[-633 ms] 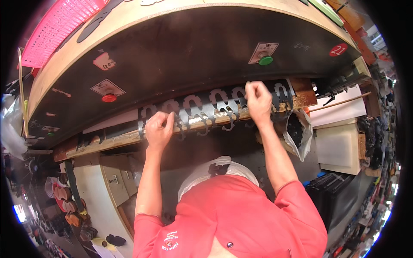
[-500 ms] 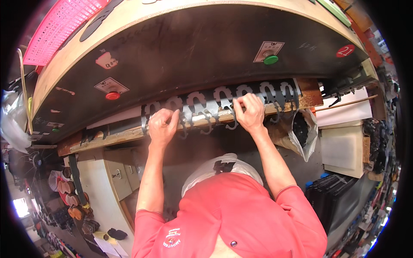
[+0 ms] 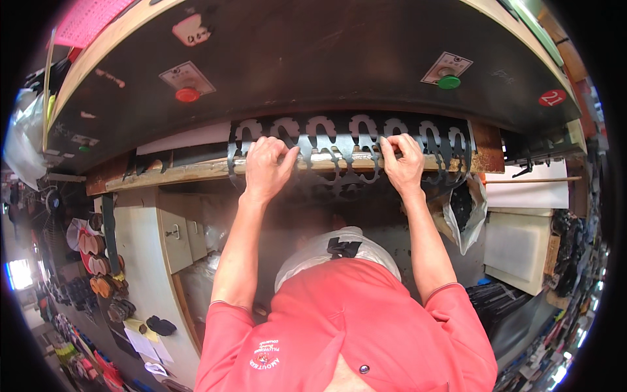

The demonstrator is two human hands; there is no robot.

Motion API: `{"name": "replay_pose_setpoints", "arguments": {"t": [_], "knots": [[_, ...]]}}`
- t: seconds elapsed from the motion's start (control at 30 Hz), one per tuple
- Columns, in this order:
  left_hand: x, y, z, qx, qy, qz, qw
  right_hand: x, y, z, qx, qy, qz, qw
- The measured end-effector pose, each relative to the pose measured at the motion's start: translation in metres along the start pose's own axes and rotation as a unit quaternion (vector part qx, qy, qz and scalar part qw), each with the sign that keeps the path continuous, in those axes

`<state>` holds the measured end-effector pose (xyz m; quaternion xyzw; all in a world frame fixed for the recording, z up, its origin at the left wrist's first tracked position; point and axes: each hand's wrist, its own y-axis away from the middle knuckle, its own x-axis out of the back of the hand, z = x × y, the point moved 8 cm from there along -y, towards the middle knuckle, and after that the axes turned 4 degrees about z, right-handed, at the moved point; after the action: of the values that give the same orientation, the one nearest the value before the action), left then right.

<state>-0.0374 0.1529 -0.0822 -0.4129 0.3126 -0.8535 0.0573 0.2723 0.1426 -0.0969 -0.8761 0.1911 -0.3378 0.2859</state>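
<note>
A dark, thin sheet (image 3: 341, 145) with a row of U-shaped cut-outs lies across the wooden ledge below the black panel. Its lower part, a lacy fringe of loops, hangs over the ledge's front edge. My left hand (image 3: 268, 166) is closed on the sheet left of its middle, thumb against curled fingers. Right of the middle, my right hand (image 3: 403, 160) pinches the same sheet between thumb and fingers. Both palms hide the spots where the fingers grip. Pale U-shaped areas show in the cut-outs between and beyond my hands.
Above the ledge (image 3: 196, 172) the black panel (image 3: 313, 65) carries a red button (image 3: 188, 95) and a green button (image 3: 449, 81). A pink basket (image 3: 88, 19) sits upper left. Below are a white cabinet (image 3: 176, 228) at left and a white bag (image 3: 467, 225) with dark contents at right.
The view has shifted, so the panel and its buttons sit farther right. Both hands and the sheet also appear farther right, the hands slightly higher. The grip looks unchanged.
</note>
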Motion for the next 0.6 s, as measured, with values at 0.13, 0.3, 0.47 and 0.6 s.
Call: {"name": "replay_pose_setpoints", "arguments": {"t": [0.13, 0.3, 0.47, 0.6], "knots": [[0.004, 0.016, 0.005, 0.005, 0.02, 0.006, 1.0, 0.012, 0.019, 0.022, -0.157, -0.13, 0.001, 0.979], [0.017, 0.048, 0.021, 0.023, 0.043, -0.017, 0.999, 0.039, 0.043, 0.018, -0.325, -0.161, 0.069, 0.929], [0.025, 0.082, 0.033, 0.065, 0.085, -0.099, 0.989, -0.025, 0.031, -0.072, -0.111, -0.131, -0.097, 0.98], [0.042, 0.11, 0.051, 0.065, 0.109, -0.095, 0.987, -0.103, 0.032, -0.126, -0.05, -0.092, -0.207, 0.973]]}}
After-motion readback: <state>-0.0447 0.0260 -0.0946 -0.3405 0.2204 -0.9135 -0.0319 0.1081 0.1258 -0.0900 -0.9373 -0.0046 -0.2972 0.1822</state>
